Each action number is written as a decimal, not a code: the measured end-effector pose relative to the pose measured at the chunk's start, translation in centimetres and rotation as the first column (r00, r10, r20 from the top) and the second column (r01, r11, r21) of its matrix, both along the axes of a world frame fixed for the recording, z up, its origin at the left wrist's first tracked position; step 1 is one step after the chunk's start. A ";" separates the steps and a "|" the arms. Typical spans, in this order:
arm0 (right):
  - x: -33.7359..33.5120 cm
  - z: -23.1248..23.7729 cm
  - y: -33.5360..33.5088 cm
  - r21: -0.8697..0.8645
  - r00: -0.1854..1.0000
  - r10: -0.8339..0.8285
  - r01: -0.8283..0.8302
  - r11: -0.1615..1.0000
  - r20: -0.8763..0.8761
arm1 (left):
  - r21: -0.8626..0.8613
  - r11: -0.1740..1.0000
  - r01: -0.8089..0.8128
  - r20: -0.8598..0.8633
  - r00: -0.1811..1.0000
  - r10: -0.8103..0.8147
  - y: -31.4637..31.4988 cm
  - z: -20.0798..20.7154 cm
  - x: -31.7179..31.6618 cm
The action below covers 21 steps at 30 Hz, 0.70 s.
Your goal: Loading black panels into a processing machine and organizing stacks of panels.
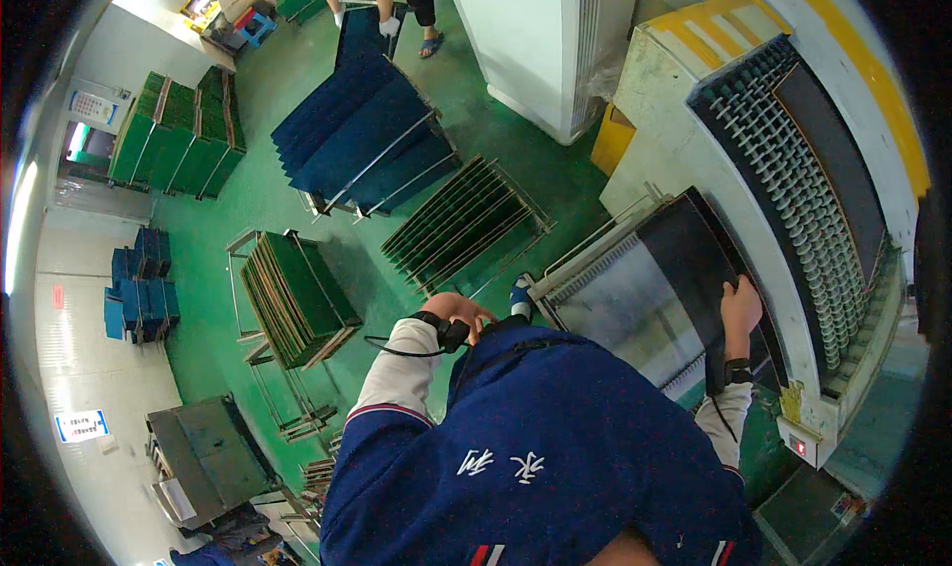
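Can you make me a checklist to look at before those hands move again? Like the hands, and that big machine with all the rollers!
1. Right hand at the edge of the dark sheet: ok, it appears to touch it.
2. Left hand away from the rollers: ok, it is near the body, on the other side.
3. Gloves on both hands: not ok, both are bare.
4. Black cable at the left wrist tucked in: not ok, it sticks out in a loop.
5. Rollers standing still: cannot tell from one picture.
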State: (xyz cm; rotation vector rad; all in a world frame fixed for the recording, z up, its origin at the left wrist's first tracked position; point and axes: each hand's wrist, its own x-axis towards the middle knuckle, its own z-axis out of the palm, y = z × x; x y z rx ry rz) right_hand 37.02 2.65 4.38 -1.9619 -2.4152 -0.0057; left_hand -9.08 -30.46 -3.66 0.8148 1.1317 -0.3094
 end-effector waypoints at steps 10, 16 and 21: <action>-0.7 1.0 -0.3 -0.032 0.999 -0.020 0.021 0.999 0.027 | 0.037 0.999 -0.030 0.003 1.000 0.030 -0.7 -0.8 -0.1; -0.7 0.8 -0.3 -0.012 1.000 -0.018 0.018 1.000 0.023 | 0.060 0.997 -0.046 0.008 0.999 0.045 -0.9 -1.1 -0.2; -0.6 0.7 -0.3 -0.033 0.999 -0.031 0.032 0.999 0.027 | 0.042 0.998 -0.048 0.014 0.999 0.048 -1.0 -1.7 -0.3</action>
